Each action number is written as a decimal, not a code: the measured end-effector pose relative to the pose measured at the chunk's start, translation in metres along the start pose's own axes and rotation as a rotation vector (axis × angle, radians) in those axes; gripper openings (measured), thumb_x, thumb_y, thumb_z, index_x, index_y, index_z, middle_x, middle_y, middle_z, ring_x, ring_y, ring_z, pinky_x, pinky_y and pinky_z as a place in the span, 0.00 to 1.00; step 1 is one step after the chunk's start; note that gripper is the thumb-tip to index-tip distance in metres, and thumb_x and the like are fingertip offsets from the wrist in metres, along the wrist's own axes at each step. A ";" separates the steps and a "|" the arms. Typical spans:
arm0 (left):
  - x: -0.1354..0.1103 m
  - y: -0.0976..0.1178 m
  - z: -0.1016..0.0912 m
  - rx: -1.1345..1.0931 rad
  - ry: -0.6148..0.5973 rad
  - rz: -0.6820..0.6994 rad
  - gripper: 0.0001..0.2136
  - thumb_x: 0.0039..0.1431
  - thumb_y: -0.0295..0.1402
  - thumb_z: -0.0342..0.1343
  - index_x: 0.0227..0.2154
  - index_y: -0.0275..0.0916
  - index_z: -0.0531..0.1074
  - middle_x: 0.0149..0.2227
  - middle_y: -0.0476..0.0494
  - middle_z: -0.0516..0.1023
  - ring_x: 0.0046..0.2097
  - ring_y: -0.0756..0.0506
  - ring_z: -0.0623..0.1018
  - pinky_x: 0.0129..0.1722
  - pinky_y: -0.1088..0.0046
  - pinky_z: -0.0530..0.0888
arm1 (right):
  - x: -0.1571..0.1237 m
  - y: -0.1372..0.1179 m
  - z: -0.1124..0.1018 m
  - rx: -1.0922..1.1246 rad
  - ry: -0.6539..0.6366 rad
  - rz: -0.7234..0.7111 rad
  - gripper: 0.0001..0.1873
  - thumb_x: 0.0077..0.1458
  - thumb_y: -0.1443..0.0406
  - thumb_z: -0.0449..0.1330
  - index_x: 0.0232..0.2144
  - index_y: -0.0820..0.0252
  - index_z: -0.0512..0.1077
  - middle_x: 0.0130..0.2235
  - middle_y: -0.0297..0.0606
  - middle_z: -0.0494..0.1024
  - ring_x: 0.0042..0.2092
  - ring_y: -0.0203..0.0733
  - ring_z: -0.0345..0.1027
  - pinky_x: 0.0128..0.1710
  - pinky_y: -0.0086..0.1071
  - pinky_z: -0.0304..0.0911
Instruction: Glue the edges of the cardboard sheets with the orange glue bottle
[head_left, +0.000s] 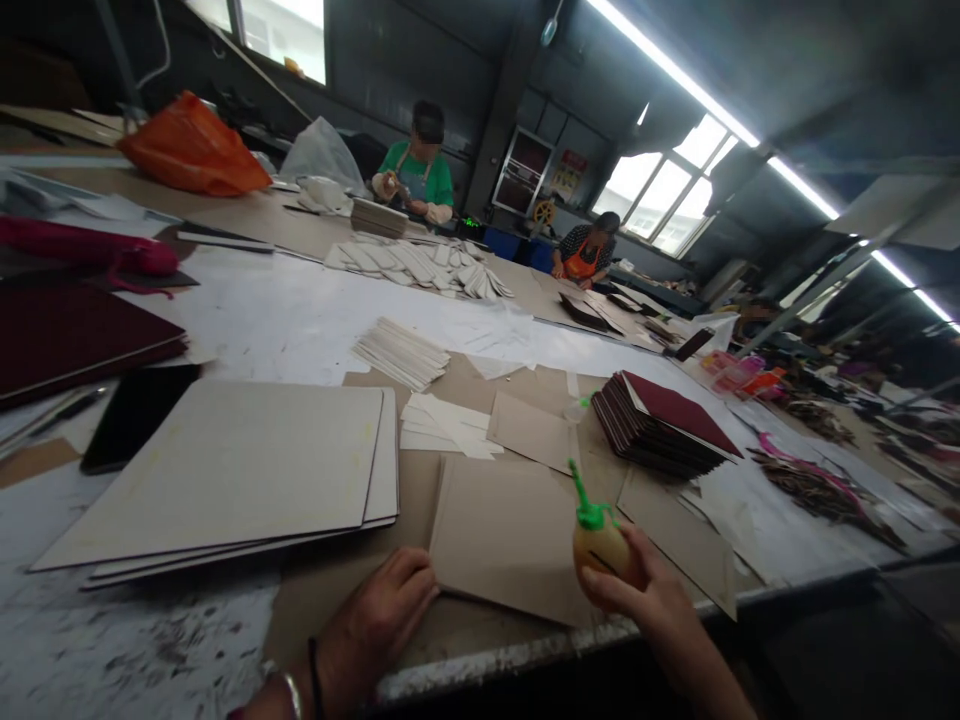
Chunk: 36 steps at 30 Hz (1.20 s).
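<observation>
A yellowish squeeze bottle with a green nozzle is gripped in my right hand, its tip pointing up over the table. Below and left of it lies a flat beige cardboard panel. My left hand rests at the panel's lower left corner with its fingers curled together; whether they pinch anything is hidden. Behind the panel are loose white strips and a smaller beige card. A stack of maroon covers stands to the right, beyond the bottle.
Large pale boards lie at left, partly over a dark phone-like slab. Farther back are a bundle of strips, a pile of white pieces and an orange bag. Two people work across the table, whose front edge is near me.
</observation>
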<state>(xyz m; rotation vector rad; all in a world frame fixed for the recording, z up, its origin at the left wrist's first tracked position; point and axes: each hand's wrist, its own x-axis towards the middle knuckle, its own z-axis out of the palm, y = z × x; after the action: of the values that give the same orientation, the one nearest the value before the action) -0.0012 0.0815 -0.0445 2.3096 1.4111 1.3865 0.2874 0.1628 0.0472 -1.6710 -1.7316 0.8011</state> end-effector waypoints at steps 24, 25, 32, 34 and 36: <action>-0.001 0.000 0.002 -0.002 -0.033 -0.047 0.11 0.63 0.21 0.39 0.28 0.37 0.64 0.30 0.45 0.67 0.32 0.49 0.68 0.31 0.75 0.70 | 0.042 -0.041 0.061 -0.304 -0.064 -0.365 0.22 0.45 0.56 0.62 0.42 0.58 0.67 0.44 0.43 0.71 0.46 0.49 0.66 0.49 0.44 0.61; -0.001 0.000 0.002 -0.008 -0.027 -0.051 0.11 0.63 0.22 0.39 0.29 0.37 0.64 0.30 0.45 0.67 0.32 0.49 0.68 0.31 0.75 0.70 | 0.045 -0.040 0.062 -0.307 -0.064 -0.370 0.21 0.45 0.56 0.62 0.42 0.57 0.68 0.43 0.43 0.71 0.46 0.49 0.66 0.49 0.44 0.61; -0.004 -0.001 0.005 -0.033 -0.003 -0.062 0.11 0.63 0.23 0.39 0.29 0.37 0.64 0.31 0.45 0.67 0.32 0.48 0.68 0.31 0.75 0.69 | 0.053 -0.047 0.061 -0.283 -0.077 -0.373 0.20 0.45 0.57 0.62 0.41 0.58 0.70 0.42 0.43 0.73 0.44 0.49 0.67 0.45 0.43 0.62; -0.004 0.000 0.005 -0.031 0.007 -0.060 0.11 0.63 0.23 0.39 0.29 0.37 0.64 0.30 0.45 0.67 0.32 0.48 0.68 0.31 0.75 0.69 | 0.051 -0.051 0.058 -0.288 -0.101 -0.368 0.18 0.45 0.58 0.63 0.39 0.57 0.71 0.42 0.42 0.73 0.43 0.48 0.67 0.45 0.42 0.62; -0.004 0.000 0.004 -0.025 -0.009 -0.057 0.10 0.63 0.23 0.39 0.29 0.37 0.64 0.30 0.45 0.67 0.32 0.48 0.69 0.31 0.75 0.69 | 0.046 -0.054 0.054 -0.294 -0.139 -0.357 0.17 0.44 0.58 0.63 0.38 0.55 0.71 0.41 0.40 0.73 0.42 0.47 0.68 0.44 0.41 0.63</action>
<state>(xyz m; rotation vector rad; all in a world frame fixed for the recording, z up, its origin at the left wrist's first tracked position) 0.0009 0.0799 -0.0488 2.2392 1.4371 1.3677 0.2095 0.2067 0.0545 -1.4438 -2.2521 0.5253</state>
